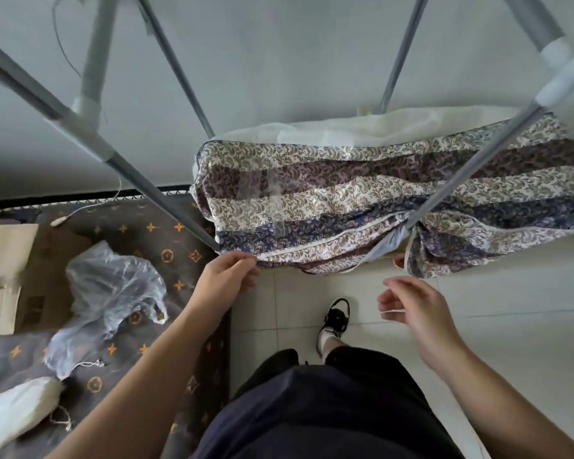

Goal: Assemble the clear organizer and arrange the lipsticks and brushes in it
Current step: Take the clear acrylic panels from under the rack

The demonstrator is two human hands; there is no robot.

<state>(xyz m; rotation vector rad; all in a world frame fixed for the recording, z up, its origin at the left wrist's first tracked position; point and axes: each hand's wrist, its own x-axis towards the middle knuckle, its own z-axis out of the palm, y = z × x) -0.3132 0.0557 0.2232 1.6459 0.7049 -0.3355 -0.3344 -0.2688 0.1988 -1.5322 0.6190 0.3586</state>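
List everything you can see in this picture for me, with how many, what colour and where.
Patterned fabric cover: one, cream, purple and blue, bunched low on the frame.
Metal frame poles: several, grey, rising around the cover.
Patterned mat: one, grey with orange motifs, left floor.
Cardboard box: one, brown, far left on the mat.
Plastic bag: one, clear, crumpled on the mat.
Pouch: one, white, lower left.
Tiled floor: white, right.
Shoe: one, black, centre.
Left hand: fingers pinch the cover's edge.
Right hand: loosely curled, holding nothing.
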